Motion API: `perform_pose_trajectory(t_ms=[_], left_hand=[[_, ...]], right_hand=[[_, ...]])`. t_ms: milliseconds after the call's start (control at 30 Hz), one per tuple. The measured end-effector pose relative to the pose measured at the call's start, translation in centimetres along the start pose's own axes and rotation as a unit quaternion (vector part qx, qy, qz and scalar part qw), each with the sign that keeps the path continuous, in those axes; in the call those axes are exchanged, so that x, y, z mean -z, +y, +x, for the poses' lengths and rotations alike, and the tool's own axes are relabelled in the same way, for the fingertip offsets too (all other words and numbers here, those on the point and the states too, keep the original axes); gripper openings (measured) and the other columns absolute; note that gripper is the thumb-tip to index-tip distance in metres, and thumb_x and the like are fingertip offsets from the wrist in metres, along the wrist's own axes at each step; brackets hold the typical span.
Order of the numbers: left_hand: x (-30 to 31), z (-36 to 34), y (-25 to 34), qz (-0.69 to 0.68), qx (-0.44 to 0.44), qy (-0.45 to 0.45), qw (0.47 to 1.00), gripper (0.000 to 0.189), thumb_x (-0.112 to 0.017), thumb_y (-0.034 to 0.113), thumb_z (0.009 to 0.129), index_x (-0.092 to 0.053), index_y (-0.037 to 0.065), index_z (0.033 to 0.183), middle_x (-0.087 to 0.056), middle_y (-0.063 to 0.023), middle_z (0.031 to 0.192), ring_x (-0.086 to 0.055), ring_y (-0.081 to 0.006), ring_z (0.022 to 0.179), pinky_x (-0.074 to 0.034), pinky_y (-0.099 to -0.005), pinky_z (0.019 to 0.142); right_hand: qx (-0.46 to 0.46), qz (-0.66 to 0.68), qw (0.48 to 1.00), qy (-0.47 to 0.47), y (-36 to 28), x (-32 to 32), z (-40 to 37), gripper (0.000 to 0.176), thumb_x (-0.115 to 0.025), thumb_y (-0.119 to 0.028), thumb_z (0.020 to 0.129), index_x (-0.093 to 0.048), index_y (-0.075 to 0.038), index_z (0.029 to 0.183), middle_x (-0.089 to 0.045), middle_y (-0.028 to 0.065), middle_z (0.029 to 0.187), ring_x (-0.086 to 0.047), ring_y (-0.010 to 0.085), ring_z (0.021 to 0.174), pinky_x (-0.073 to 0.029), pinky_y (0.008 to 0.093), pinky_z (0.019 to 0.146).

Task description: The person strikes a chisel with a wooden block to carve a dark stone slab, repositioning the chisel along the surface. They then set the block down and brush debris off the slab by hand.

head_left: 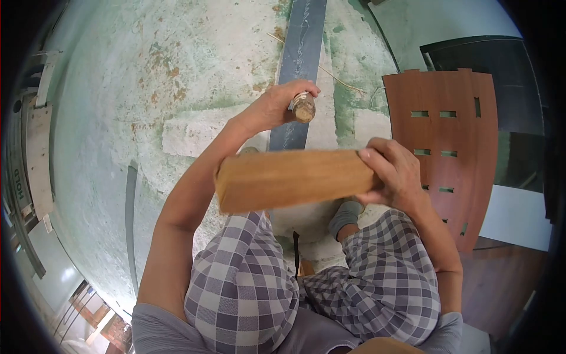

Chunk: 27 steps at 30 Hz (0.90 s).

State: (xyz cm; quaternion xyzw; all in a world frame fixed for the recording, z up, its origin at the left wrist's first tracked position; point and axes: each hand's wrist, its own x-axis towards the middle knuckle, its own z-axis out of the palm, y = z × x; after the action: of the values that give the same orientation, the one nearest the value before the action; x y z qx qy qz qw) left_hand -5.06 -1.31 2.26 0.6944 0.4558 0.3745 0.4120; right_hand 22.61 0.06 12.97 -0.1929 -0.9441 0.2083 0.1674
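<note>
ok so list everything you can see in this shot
rectangular light-brown wooden block: one, light brown, held level above the knees
small cylindrical object with a tan round end: one, tan, in the fist above the block; what it is cannot be told
reddish-brown flat panel with rectangular slots: one, reddish brown, on the floor at the right
long dark grey strip: one, dark grey, running up the floor
pale rectangular slab: one, off-white, on the floor at the left
worn concrete floor: one, green and white, rust-stained
grey shoe: one, grey, below the block
checked shorts: one pair, grey and white
left hand: closed on the cylindrical object
right hand: gripping the block's right end
</note>
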Motion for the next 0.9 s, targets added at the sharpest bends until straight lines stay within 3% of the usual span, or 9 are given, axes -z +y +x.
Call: perform_pose_trajectory(t_ms=[33, 100, 167, 300, 367, 433, 533, 600, 900], left_hand=[[0.0, -0.1, 0.2, 0.006, -0.001, 0.002, 1.000, 0.041, -0.066, 0.002, 0.076, -0.051, 0.013, 0.113, -0.058, -0.0073, 0.105, -0.057, -0.0186, 0.098, -0.045, -0.0282, 0.086], [0.3, 0.0, 0.4, 0.013, -0.003, 0.007, 1.000, 0.039, -0.065, 0.003, 0.076, -0.052, 0.012, 0.112, -0.058, -0.0067, 0.106, -0.057, -0.0183, 0.098, -0.045, -0.0281, 0.086], [0.9, 0.1, 0.0, -0.185, 0.092, 0.014, 0.978, 0.037, -0.065, 0.003, 0.076, -0.054, 0.011, 0.110, -0.058, -0.0035, 0.111, -0.055, -0.0167, 0.102, -0.044, -0.0282, 0.088], [1.6, 0.4, 0.0, -0.131, 0.081, 0.074, 0.985, 0.034, -0.067, 0.008, 0.077, -0.055, 0.011, 0.109, -0.057, -0.0016, 0.113, -0.053, -0.0134, 0.103, -0.045, -0.0276, 0.086], [2.3, 0.9, -0.1, -0.182, 0.167, 0.168, 0.954, 0.031, -0.067, 0.011, 0.078, -0.056, 0.010, 0.107, -0.058, -0.0025, 0.108, -0.055, -0.0124, 0.099, -0.046, -0.0268, 0.083], [3.3, 1.7, -0.2, -0.169, 0.129, 0.188, 0.959, 0.030, -0.067, 0.011, 0.078, -0.057, 0.010, 0.106, -0.059, -0.0023, 0.105, -0.055, -0.0118, 0.095, -0.046, -0.0261, 0.081], [3.9, 2.0, 0.5, -0.097, 0.129, 0.220, 0.962, 0.035, -0.061, 0.001, 0.079, -0.055, 0.007, 0.113, -0.059, -0.0043, 0.111, -0.054, -0.0098, 0.095, -0.045, -0.0259, 0.083], [3.9, 2.5, -0.8, -0.116, 0.123, 0.227, 0.959, 0.031, -0.062, 0.004, 0.079, -0.058, 0.006, 0.110, -0.059, -0.0031, 0.105, -0.054, -0.0092, 0.093, -0.045, -0.0256, 0.082], [3.1, 2.7, -1.4, -0.108, 0.142, 0.195, 0.964, 0.029, -0.063, 0.007, 0.079, -0.059, 0.006, 0.108, -0.058, -0.0023, 0.101, -0.053, -0.0102, 0.089, -0.045, -0.0257, 0.080]], right_hand=[[0.001, -0.001, 1.000, 0.003, 0.6, -0.6, 0.2, 0.081, -0.079, -0.029, 0.053, -0.048, -0.023, 0.127, -0.055, 0.0090, 0.097, -0.059, 0.0265, 0.079, -0.050, 0.0358, 0.064], [-0.160, 0.017, 0.985, -0.054, 2.0, -2.1, 0.5, 0.078, -0.078, -0.030, 0.057, -0.046, -0.024, 0.128, -0.055, 0.0081, 0.096, -0.060, 0.0265, 0.080, -0.051, 0.0370, 0.063], [-0.172, -0.001, 0.983, -0.069, 1.3, -1.6, 0.1, 0.078, -0.078, -0.030, 0.059, -0.045, -0.024, 0.129, -0.055, 0.0081, 0.096, -0.060, 0.0265, 0.080, -0.051, 0.0375, 0.064], [-0.162, 0.008, 0.984, -0.068, 0.4, -1.5, -0.6, 0.077, -0.077, -0.029, 0.061, -0.044, -0.024, 0.130, -0.054, 0.0083, 0.095, -0.061, 0.0262, 0.081, -0.051, 0.0373, 0.065], [-0.177, 0.025, 0.982, -0.069, 0.3, -0.9, -0.3, 0.077, -0.077, -0.029, 0.061, -0.044, -0.022, 0.130, -0.055, 0.0085, 0.097, -0.061, 0.0275, 0.082, -0.051, 0.0376, 0.067], [-0.186, 0.042, 0.979, -0.070, 0.7, -0.6, 0.2, 0.077, -0.077, -0.028, 0.061, -0.043, -0.020, 0.130, -0.055, 0.0088, 0.099, -0.061, 0.0288, 0.083, -0.051, 0.0379, 0.069], [-0.208, 0.061, 0.976, 0.023, 2.1, 0.3, 0.9, 0.075, -0.074, -0.024, 0.066, -0.041, -0.013, 0.132, -0.056, 0.0099, 0.110, -0.061, 0.0276, 0.092, -0.050, 0.0352, 0.079], [-0.356, 0.177, 0.912, 0.100, 2.4, 1.5, 1.6, 0.072, -0.069, -0.024, 0.071, -0.039, -0.006, 0.133, -0.053, 0.0137, 0.121, -0.056, 0.0260, 0.106, -0.044, 0.0342, 0.091], [-0.371, 0.189, 0.894, 0.163, 3.7, 2.6, 2.5, 0.075, -0.066, -0.034, 0.073, -0.037, -0.002, 0.134, -0.049, 0.0181, 0.125, -0.050, 0.0267, 0.114, -0.039, 0.0359, 0.096]])
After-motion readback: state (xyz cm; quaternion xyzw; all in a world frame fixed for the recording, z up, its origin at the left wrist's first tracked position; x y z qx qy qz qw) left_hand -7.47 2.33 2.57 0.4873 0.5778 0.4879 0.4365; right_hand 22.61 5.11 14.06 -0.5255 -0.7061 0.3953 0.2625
